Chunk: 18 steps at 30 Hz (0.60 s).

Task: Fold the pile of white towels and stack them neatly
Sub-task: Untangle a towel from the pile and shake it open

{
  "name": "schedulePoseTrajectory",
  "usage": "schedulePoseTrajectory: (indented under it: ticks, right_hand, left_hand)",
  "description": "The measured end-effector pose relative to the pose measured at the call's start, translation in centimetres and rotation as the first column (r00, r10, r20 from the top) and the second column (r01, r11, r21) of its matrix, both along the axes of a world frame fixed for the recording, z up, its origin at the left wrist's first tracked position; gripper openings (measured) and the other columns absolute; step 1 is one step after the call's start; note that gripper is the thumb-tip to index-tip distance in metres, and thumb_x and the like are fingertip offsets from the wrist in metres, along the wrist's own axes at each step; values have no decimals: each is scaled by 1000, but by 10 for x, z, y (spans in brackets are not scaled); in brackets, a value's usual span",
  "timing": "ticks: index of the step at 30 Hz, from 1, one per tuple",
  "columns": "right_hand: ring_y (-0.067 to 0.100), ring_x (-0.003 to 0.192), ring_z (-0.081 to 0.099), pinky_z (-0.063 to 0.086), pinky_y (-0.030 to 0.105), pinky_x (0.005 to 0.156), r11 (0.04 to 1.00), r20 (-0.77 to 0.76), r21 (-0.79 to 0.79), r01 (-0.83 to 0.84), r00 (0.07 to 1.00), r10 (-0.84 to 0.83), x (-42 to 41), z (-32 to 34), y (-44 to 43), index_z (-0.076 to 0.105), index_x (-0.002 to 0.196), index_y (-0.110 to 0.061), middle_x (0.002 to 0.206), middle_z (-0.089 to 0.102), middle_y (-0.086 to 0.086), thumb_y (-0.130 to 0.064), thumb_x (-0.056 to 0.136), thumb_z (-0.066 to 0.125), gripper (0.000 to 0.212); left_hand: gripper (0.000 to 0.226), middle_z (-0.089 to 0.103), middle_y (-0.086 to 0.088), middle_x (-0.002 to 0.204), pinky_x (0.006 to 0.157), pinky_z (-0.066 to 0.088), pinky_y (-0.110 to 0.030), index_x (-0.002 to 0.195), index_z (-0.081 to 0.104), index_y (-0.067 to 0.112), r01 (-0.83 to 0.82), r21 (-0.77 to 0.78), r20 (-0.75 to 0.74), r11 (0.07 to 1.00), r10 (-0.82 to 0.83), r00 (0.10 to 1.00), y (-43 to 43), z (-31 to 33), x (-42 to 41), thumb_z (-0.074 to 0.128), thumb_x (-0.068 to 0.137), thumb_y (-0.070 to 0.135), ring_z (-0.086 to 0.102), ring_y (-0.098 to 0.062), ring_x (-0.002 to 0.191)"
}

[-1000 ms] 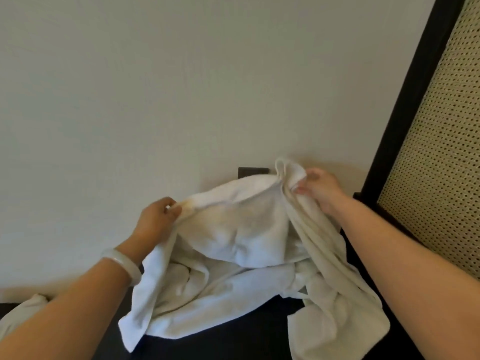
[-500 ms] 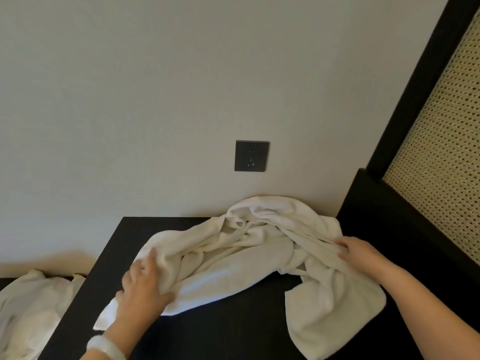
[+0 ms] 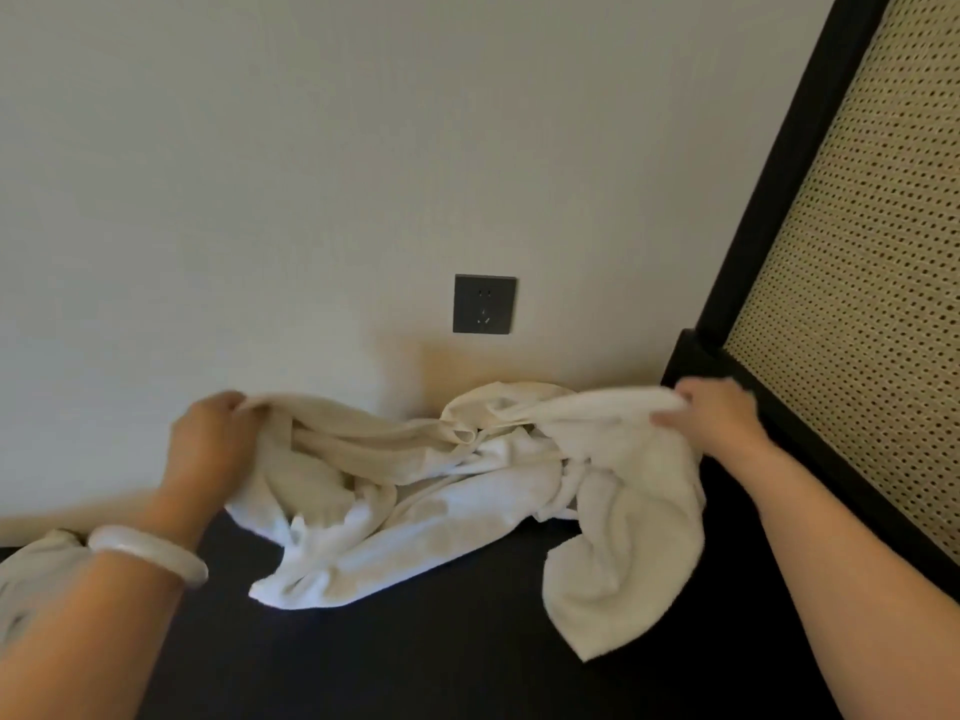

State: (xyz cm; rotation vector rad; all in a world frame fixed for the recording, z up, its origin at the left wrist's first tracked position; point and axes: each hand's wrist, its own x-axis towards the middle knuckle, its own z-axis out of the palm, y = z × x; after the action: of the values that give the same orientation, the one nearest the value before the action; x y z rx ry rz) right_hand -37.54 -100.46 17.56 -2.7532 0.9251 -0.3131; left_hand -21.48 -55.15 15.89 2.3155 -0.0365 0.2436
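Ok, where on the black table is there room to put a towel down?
The near part of the black tabletop, in front of the crumpled white towel, is bare. The back, by the wall, is crowded: the towel fills it between the left hand and the right hand.

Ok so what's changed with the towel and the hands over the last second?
A second ago both hands held the white towel up; half a second ago it lay on the dark table. Now the left hand and right hand grip its far edge again, wider apart, lifting it. The wall socket and the crumpled towel at lower left stayed.
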Motion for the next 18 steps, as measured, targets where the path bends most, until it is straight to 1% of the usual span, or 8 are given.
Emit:
schedulePoseTrajectory:
  ticks: [2,4,7,9,12,13,15,18]
  right_hand:
    - [27,86,56,36,35,71,999,262,3,-50,964,48,-2,45,19,57,79,-20,75,57,-3,-37,83,76,25]
    - [23,79,55,37,35,66,989,500,49,-142,860,99,-6,85,43,61,84,-14,75,57,-4,-33,85,74,23]
    - [30,86,56,44,41,75,992,574,-26,-120,811,113,11,103,73,62,102,-9,96,65,10,-34,91,66,28]
    - [33,107,56,42,38,88,984,404,18,-179,901,157,29,88,92,59,123,-9,123,62,15,-37,93,65,41]
    - [19,115,58,44,32,96,788,40,494,-367,915,401,42,34,110,52,137,-17,132,57,3,-37,98,60,45]
    - [13,110,61,48,30,93,709,3,611,-352,897,442,38,14,110,54,133,-22,131,59,0,-34,99,59,36]
    - [8,102,64,53,24,83,676,23,676,-293,926,377,22,-17,102,59,122,-26,121,64,-3,-28,99,59,23]
    - [15,91,66,53,22,71,731,42,661,-171,981,192,-9,-53,87,66,106,-15,99,69,2,-15,95,64,11]
  left_hand:
    - [20,64,-19,86,73,39,-36,78,67,12,22,-229,38,973,-14,999,-3,40,-3,58,95,15,58,-28,85]
    - [29,60,-7,66,61,44,-26,64,64,16,78,-511,75,856,-46,996,-9,77,-10,60,92,12,58,-16,66]
    - [24,53,-1,60,49,40,-19,67,56,15,162,-707,135,689,-93,986,-27,105,-19,60,90,9,49,-7,50]
    - [15,53,-8,70,60,41,-29,71,57,15,199,-674,103,712,-177,979,-48,92,-18,67,83,17,50,-16,62]
    - [26,64,-15,91,71,51,-39,99,68,11,233,-577,-143,782,-378,915,-74,24,-21,72,73,13,60,-27,81]
    - [43,65,-16,105,76,55,-43,118,64,12,211,-560,-261,801,-412,873,-80,0,-29,73,76,7,63,-31,88]
    - [60,61,-15,117,86,55,-47,138,48,14,173,-475,-416,863,-393,820,-81,-43,-52,69,84,0,63,-32,94]
    - [43,62,-2,106,89,55,-46,126,50,18,162,-285,-400,945,-271,876,-69,-87,-86,64,88,5,66,-25,90]
